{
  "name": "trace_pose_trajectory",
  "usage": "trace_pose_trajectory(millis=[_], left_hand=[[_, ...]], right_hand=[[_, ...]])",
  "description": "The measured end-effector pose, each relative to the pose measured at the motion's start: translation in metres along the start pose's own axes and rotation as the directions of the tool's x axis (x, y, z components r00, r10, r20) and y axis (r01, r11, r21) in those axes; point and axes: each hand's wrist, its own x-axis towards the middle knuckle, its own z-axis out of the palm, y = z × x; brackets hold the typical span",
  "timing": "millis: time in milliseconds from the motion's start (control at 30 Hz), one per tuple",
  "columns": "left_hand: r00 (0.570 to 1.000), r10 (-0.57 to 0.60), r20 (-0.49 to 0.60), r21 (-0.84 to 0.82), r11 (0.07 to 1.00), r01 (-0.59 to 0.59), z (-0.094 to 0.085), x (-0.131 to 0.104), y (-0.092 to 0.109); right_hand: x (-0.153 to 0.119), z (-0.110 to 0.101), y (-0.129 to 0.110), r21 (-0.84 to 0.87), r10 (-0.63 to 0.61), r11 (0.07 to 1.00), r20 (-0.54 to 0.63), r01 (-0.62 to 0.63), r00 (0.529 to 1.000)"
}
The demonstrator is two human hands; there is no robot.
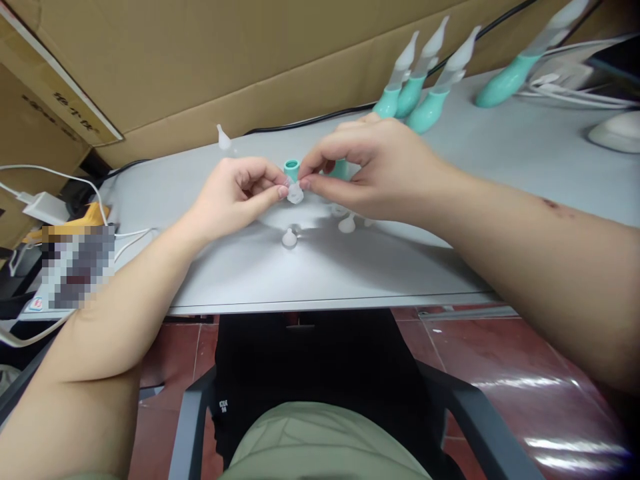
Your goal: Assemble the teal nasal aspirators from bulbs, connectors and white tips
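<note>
Between my two hands, above the middle of the table, is a small clear plastic piece [295, 194]. My left hand [240, 193] pinches it from the left with thumb and forefinger. From the other side my right hand [370, 163] grips it, also with thumb and fingertips. Just behind the fingertips stands a teal bulb [291, 167] with its round mouth facing up. Another teal part [341, 169] shows partly behind my right fingers. A small white tip [289, 238] lies nearer the front edge, and a white nozzle [347, 223] rests below my right hand.
Several assembled teal-and-white nasal aspirators [431, 113] stand at the back right, one farther right [507, 80]. A white nozzle [223, 139] stands at the back left. Cardboard [240, 60] walls the rear. At left are a white charger [47, 208] and cables; a white mouse [617, 139] sits right.
</note>
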Motion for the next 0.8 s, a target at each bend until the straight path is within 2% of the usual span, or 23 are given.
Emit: trace_pose_trajectory(millis=[133,267,467,800], left_hand=[[0.999,0.019,-0.039,-0.042,0.999,-0.021,0.001,-0.001,-0.009],[0.998,0.039,-0.048,-0.051,0.998,-0.041,0.001,-0.002,-0.015],[0.988,0.130,-0.082,-0.023,0.991,-0.132,0.001,-0.001,-0.017],[0.973,0.207,-0.105,0.045,0.978,-0.203,0.004,-0.001,-0.015]], right_hand=[[-0.002,0.009,0.011,0.073,-0.090,0.992,-0.126,0.099,0.988],[-0.004,0.013,0.016,0.061,-0.183,0.979,-0.162,0.195,0.970],[-0.004,0.011,0.007,0.061,-0.113,0.990,-0.168,0.125,0.979],[-0.001,0.011,0.009,0.098,-0.100,0.989,-0.133,0.114,0.986]])
